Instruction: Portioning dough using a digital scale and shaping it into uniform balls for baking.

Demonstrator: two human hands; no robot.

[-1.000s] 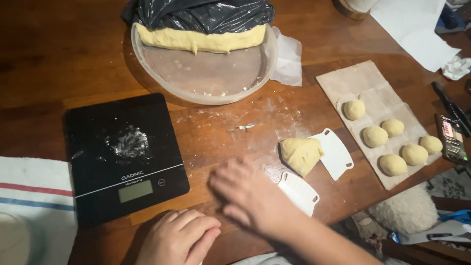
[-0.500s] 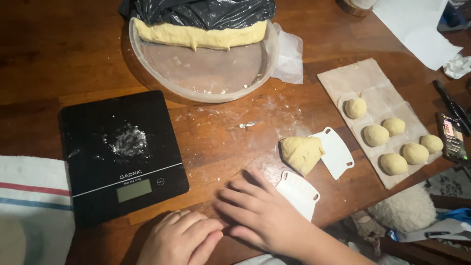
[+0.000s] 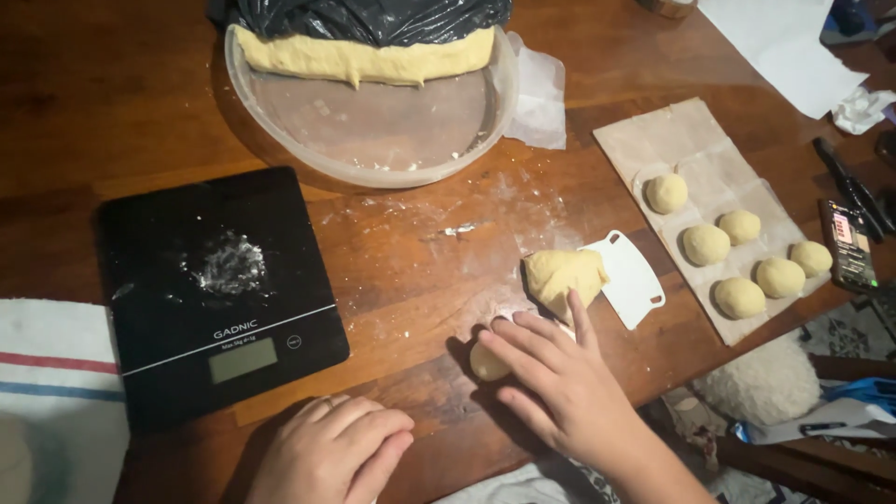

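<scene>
My right hand [image 3: 560, 383] lies palm down on the wooden table [image 3: 112, 103], fingers spread over a small pale dough ball [image 3: 485, 362] that peeks out at its left edge. Just beyond its fingertips sits a larger lump of dough [image 3: 560, 273] against a white plastic scraper [image 3: 637, 280]. My left hand [image 3: 331, 455] rests loosely curled on the table's near edge and holds nothing; it is close to the black kitchen scale [image 3: 219, 289].
A clear round tray [image 3: 373, 173] at the back holds a long slab of dough [image 3: 364, 58] under a black bag [image 3: 373, 17]. Several rolled dough balls [image 3: 705, 245] sit on brown paper [image 3: 672, 140] at the right. A striped towel [image 3: 56, 373] lies at the left.
My right hand has slid to the right and now covers a second white scraper; the small dough ball has come into sight at its left edge. My left hand has stayed put.
</scene>
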